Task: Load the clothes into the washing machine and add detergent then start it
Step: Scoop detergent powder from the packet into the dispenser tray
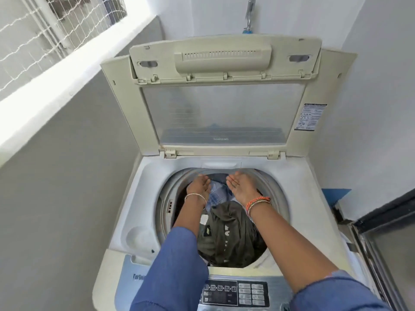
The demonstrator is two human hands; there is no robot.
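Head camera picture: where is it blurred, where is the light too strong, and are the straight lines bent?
Head view: both hands, left and right, show motion blur at the fingertips over the round grey drum; the white window ledge at upper left is overexposed; the wide-angle lens bows the raised cream plastic lid and splays the walls outward; the dark olive garment stays fairly sharp.

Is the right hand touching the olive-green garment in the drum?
Apart. The head view shows the right hand open, palm up, at the drum's far rim, while the olive-green garment lies nearer, under the wrist and forearm.
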